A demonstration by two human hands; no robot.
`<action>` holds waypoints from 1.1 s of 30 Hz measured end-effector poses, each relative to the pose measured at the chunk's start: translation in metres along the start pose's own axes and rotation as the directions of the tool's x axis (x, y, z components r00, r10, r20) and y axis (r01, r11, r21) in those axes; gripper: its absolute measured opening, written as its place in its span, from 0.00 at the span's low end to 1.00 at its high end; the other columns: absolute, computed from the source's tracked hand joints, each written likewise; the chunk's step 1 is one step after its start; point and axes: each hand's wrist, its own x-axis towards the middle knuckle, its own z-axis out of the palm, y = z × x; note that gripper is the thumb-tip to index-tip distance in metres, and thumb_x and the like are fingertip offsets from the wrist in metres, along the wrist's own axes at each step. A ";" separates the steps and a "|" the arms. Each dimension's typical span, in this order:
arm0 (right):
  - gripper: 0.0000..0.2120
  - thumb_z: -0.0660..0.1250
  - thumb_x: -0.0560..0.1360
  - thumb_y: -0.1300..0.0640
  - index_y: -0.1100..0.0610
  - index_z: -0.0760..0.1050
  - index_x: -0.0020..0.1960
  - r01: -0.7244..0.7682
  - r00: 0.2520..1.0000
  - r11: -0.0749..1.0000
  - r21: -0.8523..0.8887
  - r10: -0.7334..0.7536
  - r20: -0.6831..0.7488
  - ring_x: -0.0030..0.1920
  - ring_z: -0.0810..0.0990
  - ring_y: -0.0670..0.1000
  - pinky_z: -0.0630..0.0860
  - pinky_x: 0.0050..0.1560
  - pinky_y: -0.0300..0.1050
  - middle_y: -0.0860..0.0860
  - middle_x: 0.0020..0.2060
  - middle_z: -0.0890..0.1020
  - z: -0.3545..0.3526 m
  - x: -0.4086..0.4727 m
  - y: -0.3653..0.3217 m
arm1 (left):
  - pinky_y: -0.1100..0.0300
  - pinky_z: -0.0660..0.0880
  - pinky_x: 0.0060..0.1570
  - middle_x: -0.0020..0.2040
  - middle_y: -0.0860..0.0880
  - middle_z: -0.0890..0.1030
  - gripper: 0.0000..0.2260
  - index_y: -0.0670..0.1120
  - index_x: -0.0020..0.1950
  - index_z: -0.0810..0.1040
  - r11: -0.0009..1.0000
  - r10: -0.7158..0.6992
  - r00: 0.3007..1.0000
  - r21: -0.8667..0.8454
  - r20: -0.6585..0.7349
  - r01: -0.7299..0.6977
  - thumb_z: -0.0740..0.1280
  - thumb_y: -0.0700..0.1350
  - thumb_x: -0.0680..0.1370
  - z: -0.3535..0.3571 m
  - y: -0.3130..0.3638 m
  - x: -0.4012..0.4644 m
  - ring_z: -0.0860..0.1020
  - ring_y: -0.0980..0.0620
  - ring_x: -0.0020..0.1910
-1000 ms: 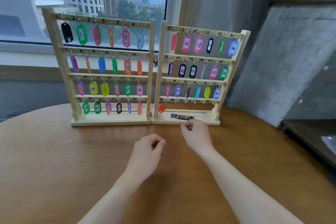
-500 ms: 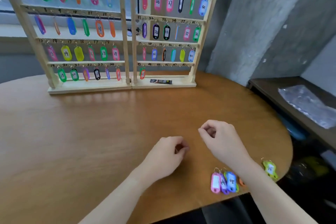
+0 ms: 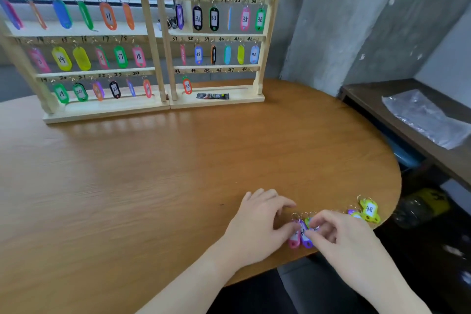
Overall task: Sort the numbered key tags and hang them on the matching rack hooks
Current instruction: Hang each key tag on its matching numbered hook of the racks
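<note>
Two wooden racks stand at the back of the round wooden table [image 3: 153, 173]: the left rack [image 3: 102, 112] and the right rack [image 3: 262, 33], both hung with numbered coloured tags. On the right rack's bottom row only hook 43 carries a tag, a red tag [image 3: 187, 86]. Loose tags lie near the table's front right edge: a pink tag [image 3: 294, 241], a purple tag [image 3: 306, 241] and a yellow-green tag marked 48 [image 3: 369, 210]. My left hand [image 3: 257, 224] rests by the pink tag, thumb touching it. My right hand [image 3: 341, 234] pinches a tag in the cluster, mostly hidden under its fingers.
A small black packet [image 3: 212, 96] lies on the right rack's base. The table's curved edge runs just past the loose tags. A dark side shelf [image 3: 377, 99] with a clear plastic bag [image 3: 425, 120] stands to the right, against a concrete wall.
My view has tilted down and to the right. Both hands came back from the racks to the front right edge and now reach into the loose tags.
</note>
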 end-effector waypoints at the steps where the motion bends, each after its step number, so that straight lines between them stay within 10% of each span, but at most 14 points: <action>1: 0.06 0.72 0.75 0.45 0.43 0.77 0.43 -0.013 1.000 1.000 0.010 0.013 0.000 0.35 0.78 0.42 0.77 0.40 0.44 0.32 0.35 0.80 0.003 -0.001 0.001 | 0.60 0.62 0.53 0.44 0.58 0.70 0.17 0.57 0.64 0.78 1.000 -0.009 1.000 0.008 0.005 0.009 0.68 0.59 0.77 0.000 0.001 0.000 0.67 0.58 0.48; 24: 0.11 0.68 0.76 0.36 0.42 0.77 0.50 0.004 1.000 0.976 -0.219 -0.001 0.011 0.42 0.78 0.41 0.76 0.42 0.39 0.41 0.33 0.79 0.013 0.015 -0.025 | 0.71 0.61 0.53 0.44 0.61 0.76 0.09 0.59 0.55 0.80 0.958 -0.281 0.955 -0.097 -0.099 0.271 0.72 0.47 0.78 -0.020 -0.005 -0.016 0.70 0.61 0.51; 33: 0.15 0.67 0.79 0.41 0.47 0.73 0.37 0.090 0.994 0.988 -0.128 -0.081 0.079 0.34 0.76 0.44 0.73 0.37 0.40 0.45 0.28 0.75 0.019 0.036 -0.044 | 0.63 0.66 0.53 0.39 0.60 0.79 0.05 0.58 0.41 0.82 0.925 -0.379 0.908 -0.090 -0.176 0.369 0.72 0.51 0.77 -0.039 -0.016 -0.025 0.71 0.62 0.50</action>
